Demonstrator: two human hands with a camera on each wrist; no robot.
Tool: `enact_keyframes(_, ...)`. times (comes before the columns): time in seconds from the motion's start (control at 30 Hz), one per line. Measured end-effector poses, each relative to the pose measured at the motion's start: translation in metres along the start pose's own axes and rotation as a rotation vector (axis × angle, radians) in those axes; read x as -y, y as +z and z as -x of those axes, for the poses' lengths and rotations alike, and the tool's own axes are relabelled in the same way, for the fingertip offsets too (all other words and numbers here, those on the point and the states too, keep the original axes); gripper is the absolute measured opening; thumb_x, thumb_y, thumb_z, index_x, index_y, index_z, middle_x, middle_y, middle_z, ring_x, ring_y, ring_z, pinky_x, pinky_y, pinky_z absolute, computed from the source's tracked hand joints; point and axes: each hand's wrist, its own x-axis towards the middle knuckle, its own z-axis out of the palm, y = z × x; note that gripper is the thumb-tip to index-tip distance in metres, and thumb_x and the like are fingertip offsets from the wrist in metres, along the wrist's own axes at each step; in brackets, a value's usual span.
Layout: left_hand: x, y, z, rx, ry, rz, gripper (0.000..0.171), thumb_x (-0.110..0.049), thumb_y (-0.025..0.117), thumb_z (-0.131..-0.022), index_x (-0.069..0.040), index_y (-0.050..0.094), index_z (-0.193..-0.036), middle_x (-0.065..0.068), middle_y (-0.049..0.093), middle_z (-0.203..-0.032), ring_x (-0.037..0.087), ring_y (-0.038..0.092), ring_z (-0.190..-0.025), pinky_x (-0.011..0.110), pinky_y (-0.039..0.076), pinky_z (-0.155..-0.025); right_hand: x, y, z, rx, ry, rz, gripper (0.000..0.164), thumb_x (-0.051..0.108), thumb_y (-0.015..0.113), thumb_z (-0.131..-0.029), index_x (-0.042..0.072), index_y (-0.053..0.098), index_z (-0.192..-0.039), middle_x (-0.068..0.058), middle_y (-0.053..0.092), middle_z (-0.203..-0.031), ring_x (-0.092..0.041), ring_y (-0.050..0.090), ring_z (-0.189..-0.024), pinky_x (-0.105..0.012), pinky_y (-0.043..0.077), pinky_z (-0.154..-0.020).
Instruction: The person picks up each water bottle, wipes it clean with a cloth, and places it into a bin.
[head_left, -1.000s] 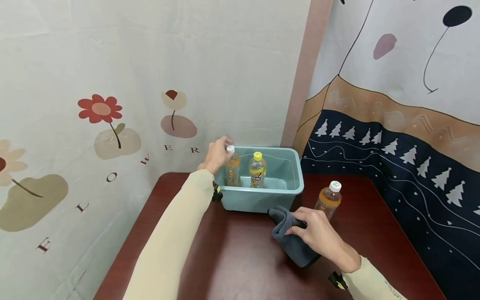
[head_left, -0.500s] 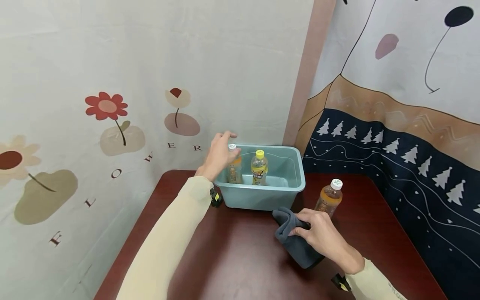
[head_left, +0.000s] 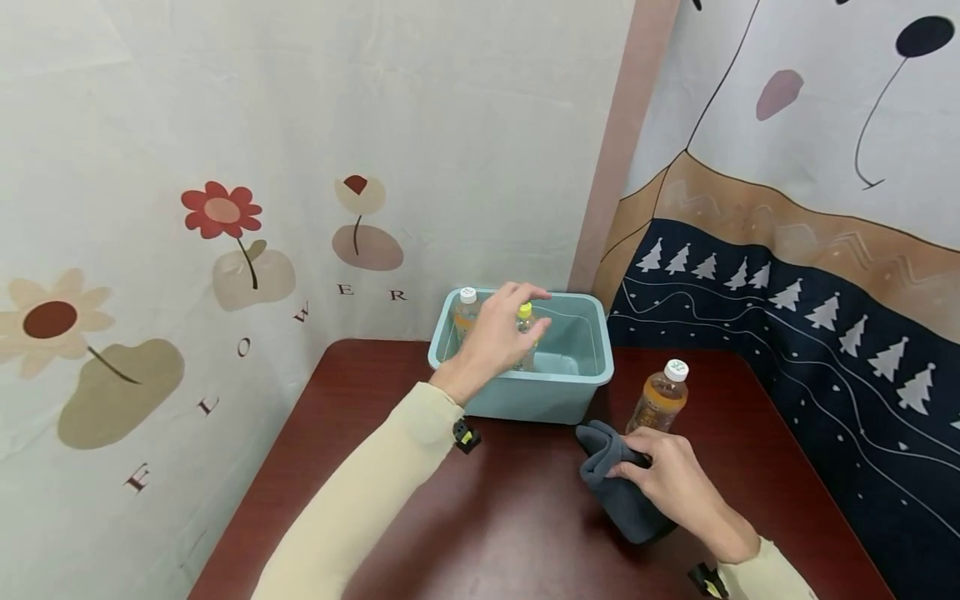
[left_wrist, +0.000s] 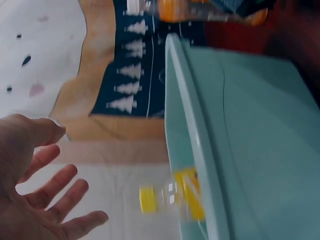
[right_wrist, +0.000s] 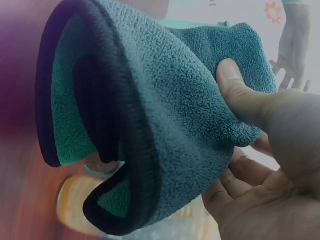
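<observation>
My left hand hovers over the light blue plastic bin, fingers spread and holding nothing. It partly hides a small bottle with a yellow cap standing inside. In the left wrist view, the fingers are apart from the yellow-capped bottle. A white-capped bottle of orange-labelled drink stands in the bin's left end. My right hand pinches a folded dark grey cloth between thumb and fingers over the table. Beyond that hand another white-capped bottle stands on the table, its lower part hidden.
The dark red-brown table bears the bin near its back edge. A pale printed curtain hangs behind and to the left. On the right hangs a navy printed curtain with white trees.
My left hand has moved right, from beside the white-capped bottle in the bin to the yellow-capped one. The right hand with the cloth has shifted slightly right in view.
</observation>
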Motion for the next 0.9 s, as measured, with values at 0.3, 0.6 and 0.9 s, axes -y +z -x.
enact_keyframes(0.3, -0.033, 0.050, -0.003, 0.114, 0.118, 0.030, 0.037, -0.024, 0.082, -0.112, -0.015, 0.075, -0.148, 0.006, 0.077, -0.145, 0.022, 0.078, -0.136, 0.034, 0.064, -0.117, -0.018, -0.014, 0.014, -0.028, 0.047, 0.048, 0.027, 0.013, 0.103, -0.088, 0.027, 0.092, -0.108, 0.013, 0.079, -0.097, 0.000, 0.072, -0.089, -0.023, 0.062, -0.075)
enact_keyframes(0.6, -0.054, 0.094, -0.015, 0.288, 0.172, 0.070, 0.046, -0.030, 0.083, -0.112, -0.018, 0.070, -0.155, 0.004, 0.074, -0.150, 0.018, 0.071, -0.139, 0.019, 0.057, -0.118, -0.033, -0.020, 0.028, -0.026, 0.088, 0.065, 0.028, 0.014, 0.103, -0.087, 0.021, 0.093, -0.112, 0.013, 0.080, -0.097, -0.001, 0.074, -0.088, -0.023, 0.063, -0.075)
enact_keyframes(0.9, -0.062, 0.125, -0.024, 0.391, 0.186, 0.065, 0.054, -0.033, 0.083, -0.112, -0.027, 0.065, -0.163, 0.001, 0.070, -0.161, 0.018, 0.067, -0.149, 0.024, 0.058, -0.121, -0.038, -0.023, 0.029, -0.023, 0.104, 0.062, 0.028, 0.012, 0.103, -0.087, 0.019, 0.093, -0.112, 0.012, 0.081, -0.098, 0.003, 0.068, -0.085, -0.022, 0.061, -0.074)
